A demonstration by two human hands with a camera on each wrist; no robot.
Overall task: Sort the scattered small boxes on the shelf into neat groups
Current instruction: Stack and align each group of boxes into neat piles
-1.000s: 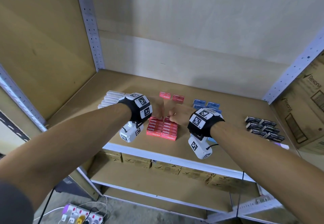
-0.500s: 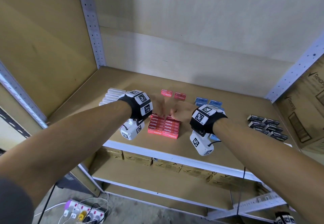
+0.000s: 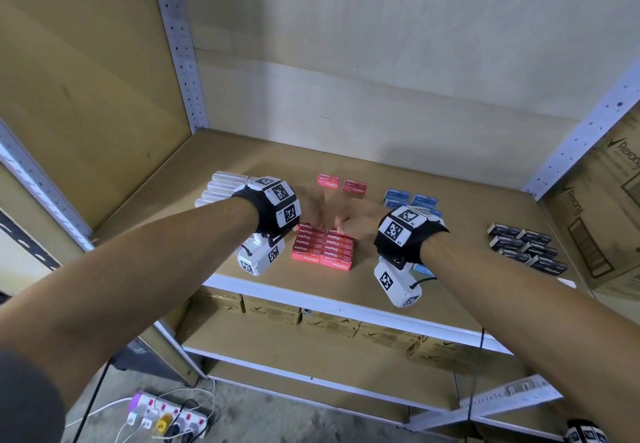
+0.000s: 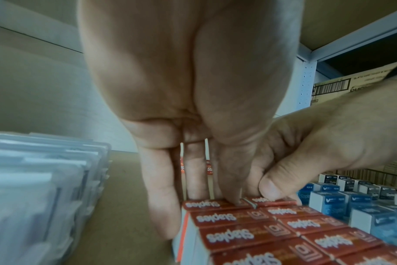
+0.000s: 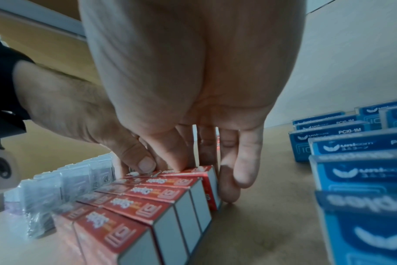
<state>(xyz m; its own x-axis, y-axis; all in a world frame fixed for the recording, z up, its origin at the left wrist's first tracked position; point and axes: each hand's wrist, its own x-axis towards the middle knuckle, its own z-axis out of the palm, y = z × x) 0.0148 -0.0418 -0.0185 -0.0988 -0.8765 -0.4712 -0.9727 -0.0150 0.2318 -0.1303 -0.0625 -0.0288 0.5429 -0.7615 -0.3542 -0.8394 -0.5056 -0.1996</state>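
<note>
A block of red staples boxes [image 3: 322, 248] stands in two rows near the shelf's front edge. My left hand [image 3: 313, 212] and right hand [image 3: 349, 220] meet at the block's far end. In the left wrist view my left hand [image 4: 213, 197] has its thumb on top of the far-left red box [image 4: 211, 204] and its fingers down behind it. In the right wrist view my right hand [image 5: 200, 168] pinches the far-right red box [image 5: 206, 186], which leans slightly. Two more red boxes [image 3: 341, 184] lie farther back.
Clear packs [image 3: 225, 189] are lined up to the left, blue boxes [image 3: 412, 200] to the right, black boxes [image 3: 526, 248] at far right on the brown shelf [image 3: 467, 290]. A large carton [image 3: 606, 217] stands beside the shelf. A power strip [image 3: 162, 418] lies on the floor.
Both hands stay at the far end of the red block with only slight shifts. The view has tilted down a little.
</note>
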